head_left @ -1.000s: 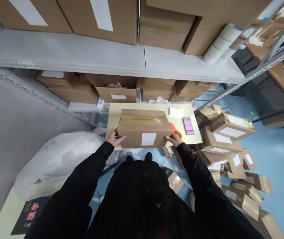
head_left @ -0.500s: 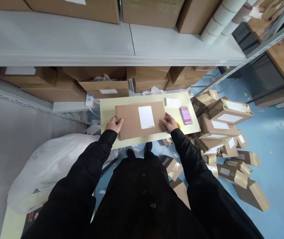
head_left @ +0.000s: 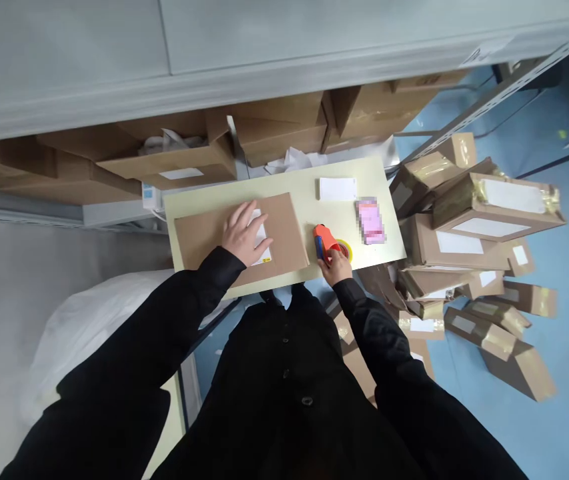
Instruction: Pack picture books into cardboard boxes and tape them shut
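A flat brown cardboard box (head_left: 287, 230) lies on the pale yellow table (head_left: 389, 233), a white label (head_left: 263, 243) on its top. My left hand (head_left: 245, 235) rests on the box with fingers spread, covering part of that label. To the right of the box, my right hand (head_left: 337, 267) has its fingers wrapped round the handle of an orange and blue tape dispenser (head_left: 325, 237). A yellow-edged tape roll (head_left: 344, 249) shows at the dispenser's right side.
A white card stack (head_left: 338, 189) and a blurred pink item (head_left: 371, 220) lie on the table's right part. Behind stands a shelf with an open carton (head_left: 174, 163). Taped parcels (head_left: 499, 207) are piled on the floor at right; a white plastic bag (head_left: 89, 320) stands at left.
Both hands have left the box's ends. The left now lies on its top, and the right has taken hold of the tape dispenser. The box sits further left in view, as the camera shifted.
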Motion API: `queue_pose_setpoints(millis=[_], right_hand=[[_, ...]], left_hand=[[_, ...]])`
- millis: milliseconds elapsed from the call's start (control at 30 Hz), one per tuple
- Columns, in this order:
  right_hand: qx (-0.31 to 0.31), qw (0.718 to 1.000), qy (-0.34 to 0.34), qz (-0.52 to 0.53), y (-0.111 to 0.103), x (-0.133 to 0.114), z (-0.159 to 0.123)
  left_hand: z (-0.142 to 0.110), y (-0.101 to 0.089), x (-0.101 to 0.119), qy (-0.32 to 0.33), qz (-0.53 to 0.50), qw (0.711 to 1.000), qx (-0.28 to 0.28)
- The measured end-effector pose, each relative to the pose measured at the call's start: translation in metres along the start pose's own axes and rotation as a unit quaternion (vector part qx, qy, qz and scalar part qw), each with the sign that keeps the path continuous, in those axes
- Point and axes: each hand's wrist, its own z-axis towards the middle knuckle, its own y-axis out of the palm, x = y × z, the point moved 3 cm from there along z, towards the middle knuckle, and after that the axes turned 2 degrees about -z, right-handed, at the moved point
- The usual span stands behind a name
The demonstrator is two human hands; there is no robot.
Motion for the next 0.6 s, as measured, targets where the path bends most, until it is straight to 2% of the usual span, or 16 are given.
queue_pose_setpoints(millis=[233,367,467,600], right_hand=[[-0.118,0.981,0.061,-0.141,0.018,0.008,0.005],[-0.175,0.97,0.069,-0.154,0.024,0.01,0.007],[-0.142,0.983,0.058,-0.102,0.018,0.015,0.004],[-0.035,0.997,0.048,0.046,-0.006,0.027,0.0]], left_hand=[[0.047,0.037,0.034,0.121,-0.04,0.99,-0.062],[0.065,0.051,0.043,0.152,-0.046,0.982,-0.105],[0.078,0.06,0.047,0.144,-0.038,0.973,-0.176],[0.096,0.064,0.053,0.099,-0.023,0.964,-0.245]])
